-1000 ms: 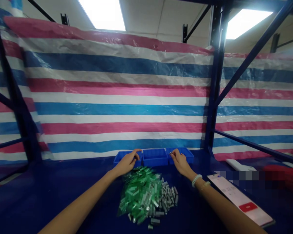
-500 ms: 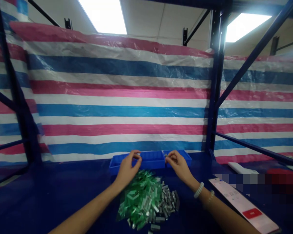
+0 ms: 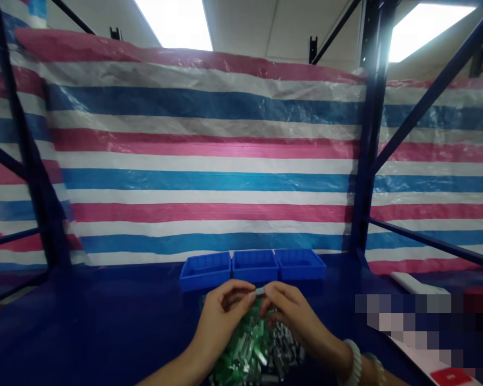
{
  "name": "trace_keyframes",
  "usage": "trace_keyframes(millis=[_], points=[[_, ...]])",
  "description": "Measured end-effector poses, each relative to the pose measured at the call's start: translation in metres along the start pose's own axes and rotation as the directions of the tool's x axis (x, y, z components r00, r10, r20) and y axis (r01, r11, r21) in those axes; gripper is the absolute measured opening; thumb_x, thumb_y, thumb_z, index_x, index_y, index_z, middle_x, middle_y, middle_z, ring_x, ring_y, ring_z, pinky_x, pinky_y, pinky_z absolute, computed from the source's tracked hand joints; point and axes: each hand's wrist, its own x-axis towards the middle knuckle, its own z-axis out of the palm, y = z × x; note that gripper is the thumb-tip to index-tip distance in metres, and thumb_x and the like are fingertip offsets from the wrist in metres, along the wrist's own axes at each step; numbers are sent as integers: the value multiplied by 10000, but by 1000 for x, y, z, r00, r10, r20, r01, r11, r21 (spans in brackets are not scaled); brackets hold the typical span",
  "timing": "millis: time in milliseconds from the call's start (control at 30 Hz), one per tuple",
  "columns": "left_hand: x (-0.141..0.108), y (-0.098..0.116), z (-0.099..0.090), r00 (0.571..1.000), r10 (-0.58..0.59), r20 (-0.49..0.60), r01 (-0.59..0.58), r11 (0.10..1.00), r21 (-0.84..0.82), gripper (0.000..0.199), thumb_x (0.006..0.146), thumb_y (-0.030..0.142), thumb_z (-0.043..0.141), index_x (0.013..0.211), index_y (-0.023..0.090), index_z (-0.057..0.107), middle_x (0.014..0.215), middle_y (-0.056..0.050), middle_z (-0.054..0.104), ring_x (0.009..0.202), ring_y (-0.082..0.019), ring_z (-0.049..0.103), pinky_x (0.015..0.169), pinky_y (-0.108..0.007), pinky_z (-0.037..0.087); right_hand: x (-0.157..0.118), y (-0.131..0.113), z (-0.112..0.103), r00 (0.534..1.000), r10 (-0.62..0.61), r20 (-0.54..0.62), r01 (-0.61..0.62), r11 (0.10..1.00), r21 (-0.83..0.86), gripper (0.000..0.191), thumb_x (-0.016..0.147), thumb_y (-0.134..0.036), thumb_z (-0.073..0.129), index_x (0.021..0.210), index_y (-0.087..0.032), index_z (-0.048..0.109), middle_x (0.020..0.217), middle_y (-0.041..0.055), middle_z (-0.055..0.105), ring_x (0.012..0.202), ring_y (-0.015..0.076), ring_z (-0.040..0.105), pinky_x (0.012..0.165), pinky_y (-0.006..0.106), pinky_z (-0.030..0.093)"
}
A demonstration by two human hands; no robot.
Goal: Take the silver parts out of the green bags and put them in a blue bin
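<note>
My left hand (image 3: 224,313) and my right hand (image 3: 295,311) meet above a pile of small parts. Thumb and fingers of each are closed on opposite ends of a small silvery piece (image 3: 260,291), whose exact kind I cannot make out. Beneath them lie green, shiny, clear-wrapped pieces (image 3: 241,348) on the left and bare grey metal pieces (image 3: 284,343) on the right, partly hidden by my hands. Just beyond my fingers stand three blue plastic trays in a row: left tray (image 3: 205,280), middle tray (image 3: 255,274) and right tray (image 3: 301,272).
A dark blue tabletop (image 3: 104,321) spreads under everything. Blue metal posts (image 3: 364,161) frame the space, and a striped plastic sheet (image 3: 209,182) hangs behind. At the right lie a phone (image 3: 422,359), partly blurred out, and a white object (image 3: 414,283).
Both hands have come back from over the trays and together above the pile. The silvery piece now spans between them. My view has shifted slightly.
</note>
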Motion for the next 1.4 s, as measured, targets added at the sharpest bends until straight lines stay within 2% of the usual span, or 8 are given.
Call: trace_keyframes(millis=[300,500,633,867,1000,1133,1300,1400], points=[[-7,1,4,973,226,-48,-217,966,143,85,730,224,668,812,208,680,895,-57,681,861,-211,656,759,-310,565,-6,-1,1,989,-125,-79,102,963,-249,287,765,-449,652,717,-167,642,619,16,601,532,135,549,450,228,432],[-7,2,8,997,-78,-12,77,995,-67,229,718,384,707,792,175,650,737,-36,687,717,-180,656,716,-300,536,-15,-11,-9,678,-667,307,623,301,-722,260,844,-120,544,1046,-231,663,808,63,648,765,199,592,690,334,505],[-10,0,10,971,-238,27,236,929,-285,276,703,405,733,776,160,629,691,-16,668,695,-153,652,711,-268,527,-16,-12,-12,608,-676,416,684,182,-706,343,850,-84,535,1153,-222,615,850,78,650,818,210,592,718,357,520],[-12,9,7,990,105,-98,-109,993,-36,159,716,297,705,820,190,649,862,-55,707,851,-210,672,783,-318,552,-11,-2,-1,915,-403,10,373,837,-400,257,794,-279,653,1042,-215,650,962,75,688,794,198,661,666,311,575],[-11,5,4,956,292,-33,-284,946,154,68,767,249,629,790,204,674,880,-73,715,880,-229,673,811,-356,562,-4,3,-1,983,-185,4,184,976,-115,257,735,-394,713,868,-179,670,796,45,694,740,201,670,628,315,575],[-11,-2,2,923,384,0,-367,882,295,134,805,191,576,880,231,680,993,-72,708,955,-231,659,866,-392,537,6,-3,-18,966,-257,13,250,923,-292,166,703,-270,722,819,-181,643,831,41,692,822,205,668,706,315,556],[-14,-1,6,883,461,94,-456,789,413,192,833,150,526,946,244,650,1080,-62,683,1024,-222,626,910,-407,497,37,-9,-75,844,-532,-65,208,438,-875,104,767,-173,587,851,-189,645,857,43,700,845,205,650,802,342,502],[-16,-2,9,864,482,145,-495,763,416,195,840,137,510,947,240,637,1059,-57,685,1015,-216,624,897,-396,494,54,-5,-108,852,-509,-124,99,388,-916,132,786,-173,569,898,-170,638,893,81,699,873,238,639,830,392,480]])
